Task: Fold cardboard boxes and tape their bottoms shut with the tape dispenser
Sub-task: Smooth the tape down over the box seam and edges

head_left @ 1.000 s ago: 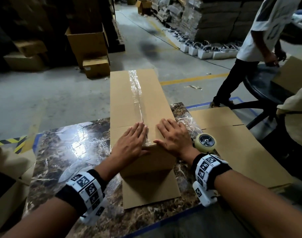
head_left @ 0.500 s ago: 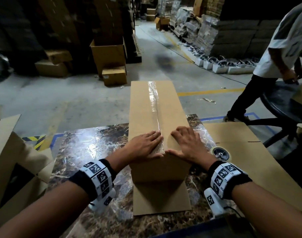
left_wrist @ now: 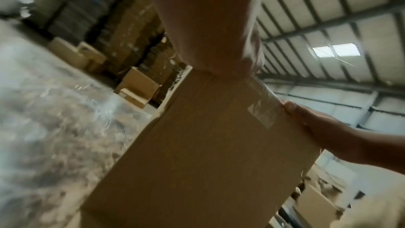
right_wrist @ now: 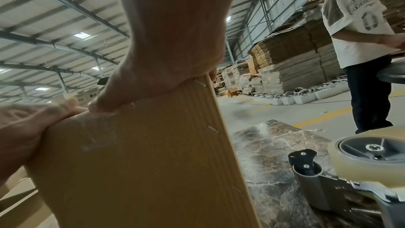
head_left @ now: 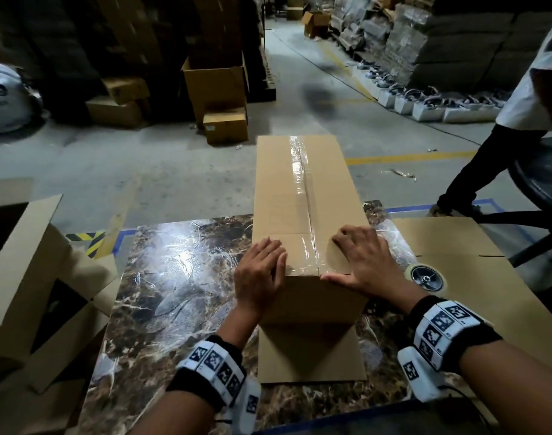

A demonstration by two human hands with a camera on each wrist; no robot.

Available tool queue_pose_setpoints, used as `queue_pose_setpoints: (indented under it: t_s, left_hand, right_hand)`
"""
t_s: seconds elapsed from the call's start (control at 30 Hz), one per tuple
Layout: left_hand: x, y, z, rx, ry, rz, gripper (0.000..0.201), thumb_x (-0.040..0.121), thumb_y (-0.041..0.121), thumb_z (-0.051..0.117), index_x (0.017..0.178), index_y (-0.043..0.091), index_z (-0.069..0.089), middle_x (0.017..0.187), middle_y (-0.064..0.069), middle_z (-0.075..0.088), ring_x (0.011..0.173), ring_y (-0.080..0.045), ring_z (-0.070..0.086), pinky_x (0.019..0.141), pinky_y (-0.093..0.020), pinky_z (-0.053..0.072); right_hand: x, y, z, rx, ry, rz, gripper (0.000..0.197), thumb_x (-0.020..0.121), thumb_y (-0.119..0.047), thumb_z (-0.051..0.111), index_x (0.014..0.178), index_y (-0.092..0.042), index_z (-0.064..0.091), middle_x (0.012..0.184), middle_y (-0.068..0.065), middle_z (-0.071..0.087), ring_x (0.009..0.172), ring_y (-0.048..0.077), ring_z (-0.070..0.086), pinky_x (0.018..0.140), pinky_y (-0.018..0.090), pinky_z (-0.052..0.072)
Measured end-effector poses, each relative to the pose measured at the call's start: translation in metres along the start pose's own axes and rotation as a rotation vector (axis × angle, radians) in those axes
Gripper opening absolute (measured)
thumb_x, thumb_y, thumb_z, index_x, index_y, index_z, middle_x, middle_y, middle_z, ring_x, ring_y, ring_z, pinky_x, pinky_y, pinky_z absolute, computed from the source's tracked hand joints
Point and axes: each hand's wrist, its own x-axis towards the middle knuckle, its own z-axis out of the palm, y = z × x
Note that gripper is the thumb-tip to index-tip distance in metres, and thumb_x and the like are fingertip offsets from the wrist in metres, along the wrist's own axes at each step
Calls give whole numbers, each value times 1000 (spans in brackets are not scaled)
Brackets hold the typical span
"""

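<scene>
Long brown cardboard box (head_left: 303,215), clear-taped seam up, lying on marble tabletop (head_left: 174,277). Left hand (head_left: 260,276) and right hand (head_left: 364,262) flat on near end, fingers straight, pressed together. Clear-tape dispenser (head_left: 425,277) at 3 o'clock of box.

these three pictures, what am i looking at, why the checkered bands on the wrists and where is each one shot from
No machine here: a person tapes boxes by hand. The checkered bands carry small wrist cameras. The big picture comes from a head-worn camera looking down; the other two look along each hand from the wrists. A long cardboard box lies on the marble table, clear tape along its seam. The left hand and right hand rest on the box's near end, fingers fairly straight, gripping nothing. The tape dispenser lies on flat cardboard sheets right of the box. Another person stands at the right.
</scene>
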Motion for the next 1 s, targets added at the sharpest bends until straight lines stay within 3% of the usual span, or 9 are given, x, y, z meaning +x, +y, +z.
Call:
queue_pose_setpoints:
  t_s: [0.07,0.17,0.27,0.47,0.6,0.7,0.8,0.9,1.0]
  left_hand:
    - [-3,8,6,-89,112,-223,30,96,24,54,114,9,72,124,-7,67,120,-21,61,102,-37,49]
    - [-1,20,7,-203,221,-501,40,93,12,56,132,9,60,135,-7,60,122,-17,58,100,-31,48]
    - [0,31,3,-305,266,-756,47,96,10,58,142,12,51,137,-5,59,116,-4,53,92,-11,41]
    - [2,40,5,-513,386,-1004,43,94,16,60,137,17,56,134,1,61,122,-14,56,97,-23,43]
    - [-5,21,-1,-767,121,-1035,48,97,38,57,142,23,51,131,-3,62,113,-20,63,91,-31,52]
    - [-9,11,-16,-1103,-94,-1073,57,98,62,31,128,24,61,121,-6,69,112,-22,66,89,-33,51]
    - [-8,13,-24,-1180,-122,-1112,63,98,65,13,119,31,62,119,-2,71,113,-17,65,91,-30,50]
    - [-10,16,-18,-941,85,-1145,60,96,68,28,127,26,58,128,-3,64,118,-18,59,101,-37,46]
    - [-19,29,-10,-342,545,-1121,25,98,38,52,95,15,61,93,-7,65,92,-28,62,75,-32,44]
  right_hand:
    - [0,0,0,-6,-6,5,102,68,-97,20,134,-24,44,140,5,41,126,29,37,97,55,41]
    - [1,0,-1,-13,-19,6,102,68,-98,19,134,-25,43,140,4,39,126,29,36,97,54,41]
    - [2,-1,-1,-22,-26,12,100,67,-99,22,134,-27,41,140,3,38,126,28,35,96,54,42]
    - [1,-3,-3,7,-25,20,100,66,-99,24,134,-28,41,141,3,39,128,28,34,100,55,40]
    - [0,-4,-7,-8,-21,14,102,67,-98,14,130,-26,46,137,4,42,122,27,37,97,52,40]
    - [-1,-4,-9,-18,-39,6,103,68,-96,8,130,-25,48,137,5,43,122,29,37,94,51,37]
    - [-3,-5,-11,6,-53,6,105,70,-95,4,131,-23,49,139,7,44,124,31,38,96,52,36]
    - [-3,-5,-13,34,-65,5,109,67,-97,0,134,-24,47,144,6,40,129,31,34,99,55,34]
    - [-3,-1,-11,53,-78,-2,112,63,-98,-2,137,-27,41,147,4,35,132,29,28,103,55,32]
